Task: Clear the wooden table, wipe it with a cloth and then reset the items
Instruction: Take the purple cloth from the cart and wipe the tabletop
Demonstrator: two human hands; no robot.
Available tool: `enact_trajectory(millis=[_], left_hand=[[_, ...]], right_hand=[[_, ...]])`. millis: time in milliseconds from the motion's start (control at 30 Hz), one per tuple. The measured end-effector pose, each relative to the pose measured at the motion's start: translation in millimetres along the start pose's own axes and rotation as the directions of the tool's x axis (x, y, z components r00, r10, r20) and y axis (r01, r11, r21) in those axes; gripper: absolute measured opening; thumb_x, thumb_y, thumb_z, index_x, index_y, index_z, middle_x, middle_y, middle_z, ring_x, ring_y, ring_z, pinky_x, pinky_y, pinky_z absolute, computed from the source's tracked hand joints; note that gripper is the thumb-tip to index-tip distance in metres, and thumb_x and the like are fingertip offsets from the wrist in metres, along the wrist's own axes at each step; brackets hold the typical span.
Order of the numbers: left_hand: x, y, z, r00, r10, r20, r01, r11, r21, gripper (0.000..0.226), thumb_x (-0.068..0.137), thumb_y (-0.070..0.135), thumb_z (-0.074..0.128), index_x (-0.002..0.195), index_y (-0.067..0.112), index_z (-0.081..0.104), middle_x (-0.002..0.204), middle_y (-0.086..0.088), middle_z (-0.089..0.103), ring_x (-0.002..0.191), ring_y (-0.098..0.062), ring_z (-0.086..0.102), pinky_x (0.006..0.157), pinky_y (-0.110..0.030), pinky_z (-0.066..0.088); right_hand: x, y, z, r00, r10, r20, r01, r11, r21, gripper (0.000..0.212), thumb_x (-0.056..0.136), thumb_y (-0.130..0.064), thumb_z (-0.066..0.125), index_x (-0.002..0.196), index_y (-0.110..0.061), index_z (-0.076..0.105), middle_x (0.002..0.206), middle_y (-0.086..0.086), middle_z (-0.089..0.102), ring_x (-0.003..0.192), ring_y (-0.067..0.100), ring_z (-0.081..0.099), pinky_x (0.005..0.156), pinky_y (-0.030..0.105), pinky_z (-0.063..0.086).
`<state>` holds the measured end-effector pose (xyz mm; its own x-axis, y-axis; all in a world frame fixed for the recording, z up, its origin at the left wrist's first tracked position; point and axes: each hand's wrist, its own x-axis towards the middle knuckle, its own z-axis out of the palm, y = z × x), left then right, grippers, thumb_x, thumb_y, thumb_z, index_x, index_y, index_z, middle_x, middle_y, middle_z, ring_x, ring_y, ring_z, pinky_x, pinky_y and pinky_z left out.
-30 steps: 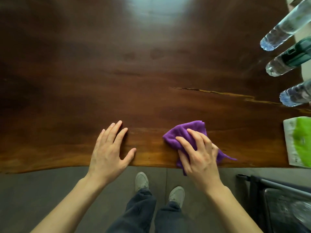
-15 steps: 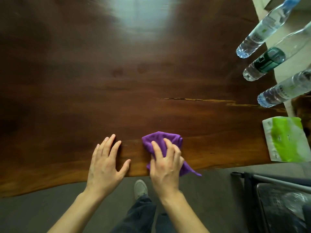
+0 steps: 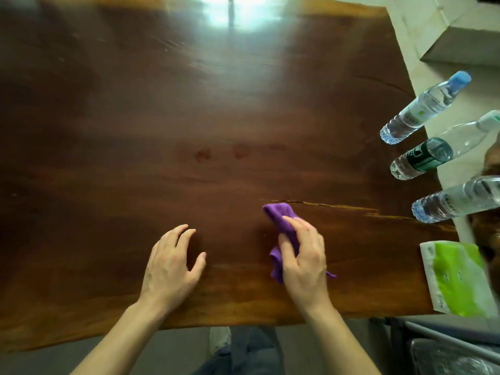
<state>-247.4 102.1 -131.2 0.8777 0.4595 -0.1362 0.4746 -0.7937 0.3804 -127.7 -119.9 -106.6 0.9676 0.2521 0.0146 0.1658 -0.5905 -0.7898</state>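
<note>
Flanking the table's point(image 3: 189, 117) right: bottles point(image 3: 422, 158), packet point(image 3: 457, 280).

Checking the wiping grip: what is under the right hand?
A crumpled purple microfibre cloth lies under the right hand, pressed on the dark wooden table. Its ends stick out beyond fingers and palm; its middle is covered.

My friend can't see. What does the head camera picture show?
A person's right hand presses a crumpled purple cloth onto a dark glossy wooden table, the left hand resting flat beside it. Three clear plastic water bottles and a green-and-white tissue pack line the right edge.
</note>
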Motion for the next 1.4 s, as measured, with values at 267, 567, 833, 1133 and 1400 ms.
enact_trajectory(millis=[267,567,833,1133,1400], left_hand=[[81.7,12.7,-7.0,0.999,-0.007,-0.037,0.008,0.999,0.042,0.058,0.086,0.033,0.070,0.137,0.009,0.055,0.144,-0.010,0.050,0.137,-0.027,0.044,0.113,-0.044,0.037],[130.6,2.4,3.4,0.994,-0.110,-0.002,0.109,0.987,0.118,0.067,0.089,0.047,0.062,0.147,0.017,0.045,0.156,-0.010,0.035,0.146,-0.027,0.028,0.120,-0.044,0.026],[127.9,-3.0,10.7,0.991,-0.133,0.027,0.129,0.986,0.104,0.068,0.090,0.047,0.060,0.149,0.018,0.042,0.160,-0.009,0.029,0.149,-0.025,0.022,0.121,-0.047,0.024],[127.1,-7.9,13.4,0.984,-0.174,0.049,0.169,0.982,0.088,0.073,0.085,0.040,0.068,0.146,0.008,0.044,0.155,-0.016,0.038,0.146,-0.029,0.031,0.122,-0.042,0.019],[122.9,-6.5,14.0,0.992,-0.122,0.026,0.119,0.988,0.101,0.071,0.090,0.043,0.064,0.150,0.013,0.041,0.162,-0.008,0.027,0.151,-0.023,0.021,0.123,-0.042,0.017]], right_hand=[[134.7,24.4,-17.9,0.985,-0.079,-0.155,0.065,0.994,-0.091,0.037,0.098,-0.015,0.061,0.135,-0.013,0.058,0.135,0.007,0.060,0.121,0.027,0.051,0.102,0.033,0.041],[245.1,60.8,16.3,0.983,0.023,-0.182,-0.077,0.951,-0.300,0.042,0.098,-0.022,0.058,0.138,-0.009,0.057,0.137,0.018,0.058,0.124,0.042,0.050,0.105,0.047,0.036],[225.9,-4.7,116.9,0.997,-0.076,-0.018,0.070,0.975,-0.212,0.028,0.095,-0.016,0.060,0.121,-0.011,0.069,0.127,0.015,0.062,0.115,0.040,0.052,0.102,0.047,0.041],[168.0,-68.5,206.9,0.762,-0.509,0.401,0.572,0.819,-0.047,0.024,0.091,-0.017,0.058,0.114,-0.015,0.067,0.125,0.007,0.062,0.112,0.032,0.054,0.081,0.048,0.048],[219.3,-1.8,124.9,0.946,-0.302,0.115,0.323,0.896,-0.306,0.028,0.087,-0.020,0.062,0.113,-0.016,0.070,0.124,0.009,0.065,0.108,0.037,0.058,0.082,0.047,0.049]])
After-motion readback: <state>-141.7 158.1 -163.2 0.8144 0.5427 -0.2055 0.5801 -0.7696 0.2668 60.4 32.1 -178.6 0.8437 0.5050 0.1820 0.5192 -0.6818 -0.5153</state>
